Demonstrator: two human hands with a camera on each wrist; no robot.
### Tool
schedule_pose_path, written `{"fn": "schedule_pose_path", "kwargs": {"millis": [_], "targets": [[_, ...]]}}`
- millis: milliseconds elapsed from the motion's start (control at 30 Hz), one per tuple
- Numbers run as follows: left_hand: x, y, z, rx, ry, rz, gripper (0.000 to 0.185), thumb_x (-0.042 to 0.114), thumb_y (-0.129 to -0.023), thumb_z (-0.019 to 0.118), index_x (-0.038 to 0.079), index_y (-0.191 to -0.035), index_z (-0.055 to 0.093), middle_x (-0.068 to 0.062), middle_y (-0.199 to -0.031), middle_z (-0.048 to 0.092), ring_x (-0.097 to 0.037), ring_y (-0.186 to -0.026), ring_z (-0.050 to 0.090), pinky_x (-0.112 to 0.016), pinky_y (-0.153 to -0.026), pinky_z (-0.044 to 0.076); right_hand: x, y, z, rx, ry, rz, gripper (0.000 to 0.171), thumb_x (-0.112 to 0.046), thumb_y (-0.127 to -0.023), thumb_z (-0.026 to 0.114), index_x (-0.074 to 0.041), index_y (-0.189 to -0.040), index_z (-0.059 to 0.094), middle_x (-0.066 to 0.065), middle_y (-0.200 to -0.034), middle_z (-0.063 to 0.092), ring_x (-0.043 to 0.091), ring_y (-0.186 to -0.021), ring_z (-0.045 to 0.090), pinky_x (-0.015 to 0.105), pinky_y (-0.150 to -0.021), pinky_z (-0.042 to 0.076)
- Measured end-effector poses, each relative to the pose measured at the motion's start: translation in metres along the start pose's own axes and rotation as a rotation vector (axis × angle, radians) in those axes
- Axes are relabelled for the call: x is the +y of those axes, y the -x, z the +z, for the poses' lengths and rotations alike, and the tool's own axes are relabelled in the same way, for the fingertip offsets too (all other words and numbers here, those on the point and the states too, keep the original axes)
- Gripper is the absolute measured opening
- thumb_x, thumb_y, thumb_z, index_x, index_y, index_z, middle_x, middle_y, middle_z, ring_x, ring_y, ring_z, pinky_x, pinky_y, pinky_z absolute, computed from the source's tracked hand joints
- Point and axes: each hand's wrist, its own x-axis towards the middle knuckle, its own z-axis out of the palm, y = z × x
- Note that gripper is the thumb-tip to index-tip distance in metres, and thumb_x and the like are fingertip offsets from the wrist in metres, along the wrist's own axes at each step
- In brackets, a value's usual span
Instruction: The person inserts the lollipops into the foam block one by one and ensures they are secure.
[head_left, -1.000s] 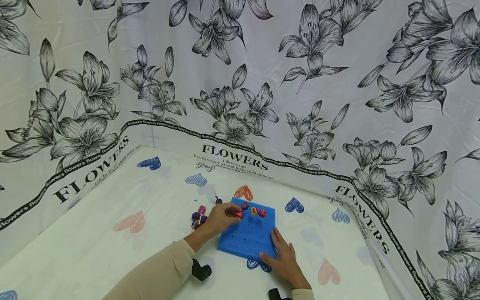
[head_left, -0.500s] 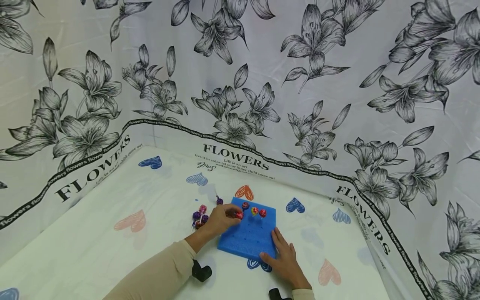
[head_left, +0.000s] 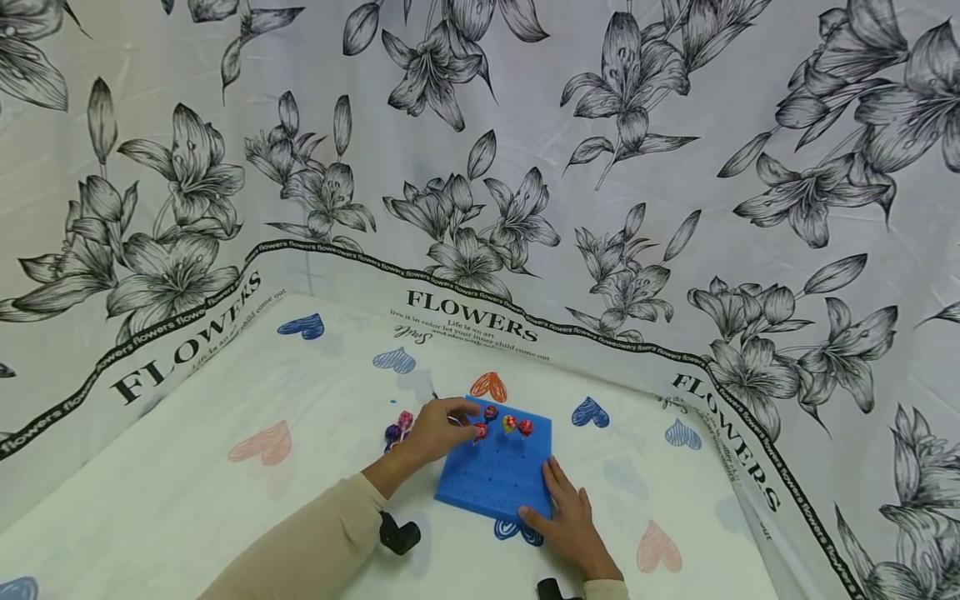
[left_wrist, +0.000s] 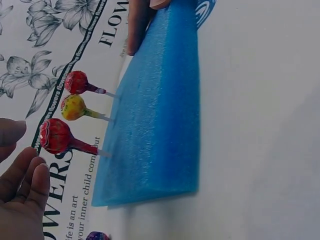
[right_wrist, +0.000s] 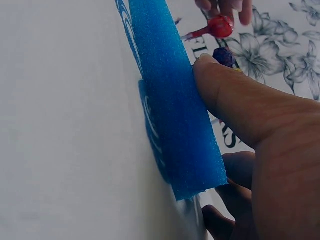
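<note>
Pressing with straight fingers, the right hand (head_left: 567, 521) is holding the foam block (head_left: 501, 469) flat on the table (head_left: 187, 500) at its near right corner, with the thumb (right_wrist: 235, 100) lying on the top face — this is keeping the block from sliding while sticks are going into it. The left hand (head_left: 435, 432) is hovering at the block's far left edge, with its fingers loosely curled and apart in the left wrist view (left_wrist: 22, 175); they are just beside the red lollipop (left_wrist: 56, 136) and not closing on it. This lollipop is standing in the foam, and beside it a yellow lollipop (left_wrist: 72, 107) and another red one (left_wrist: 76, 82) are standing in the same row. More loose lollipops (head_left: 397, 427) are lying on the table behind the left hand — near enough for taking. Both forearms are reaching forward from the near edge.
</note>
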Motion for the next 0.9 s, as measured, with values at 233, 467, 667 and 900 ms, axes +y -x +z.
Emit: {"fn": "schedule_pose_path", "kwargs": {"millis": [233, 467, 667, 900], "targets": [[0.006, -0.002, -0.018, 0.081, -0.005, -0.020, 0.029, 0.004, -0.083, 0.074, 0.006, -0.111, 0.070, -0.006, -0.097, 0.068, -0.019, -0.082, 0.061, -0.030, -0.068, 0.053, 0.000, 0.001, 0.001, -0.011, 0.008, 0.021, 0.095, -0.060, -0.082, 0.064, -0.002, -0.149, 0.030, 0.016, -0.156, 0.021, 0.043, -0.140, 0.018, 0.066, -0.106, 0.000], [0.015, -0.003, -0.039, 0.127, 0.014, 0.015, 0.031, 0.004, -0.083, 0.074, 0.008, -0.114, 0.070, -0.001, -0.100, 0.068, -0.020, -0.083, 0.063, -0.034, -0.072, 0.055, 0.001, 0.001, 0.001, -0.012, 0.015, 0.019, 0.095, -0.060, -0.082, 0.065, -0.001, -0.149, 0.030, 0.017, -0.156, 0.021, 0.044, -0.139, 0.018, 0.066, -0.105, -0.001], [0.020, -0.004, -0.060, 0.155, 0.037, 0.050, 0.032, 0.003, -0.085, 0.073, 0.004, -0.117, 0.069, -0.008, -0.101, 0.068, -0.023, -0.081, 0.065, -0.035, -0.069, 0.054, 0.003, -0.001, 0.002, -0.011, 0.014, 0.025, 0.096, -0.062, -0.083, 0.062, -0.002, -0.150, 0.029, 0.015, -0.157, 0.019, 0.042, -0.140, 0.016, 0.065, -0.106, -0.002], [0.003, 0.001, -0.079, 0.217, -0.021, 0.006, 0.031, 0.004, -0.085, 0.072, 0.004, -0.116, 0.069, -0.009, -0.104, 0.068, -0.024, -0.083, 0.062, -0.029, -0.067, 0.053, 0.005, -0.002, 0.002, -0.005, 0.013, 0.020, 0.096, -0.061, -0.083, 0.062, -0.002, -0.150, 0.029, 0.016, -0.157, 0.019, 0.043, -0.140, 0.017, 0.065, -0.106, -0.002]]}}
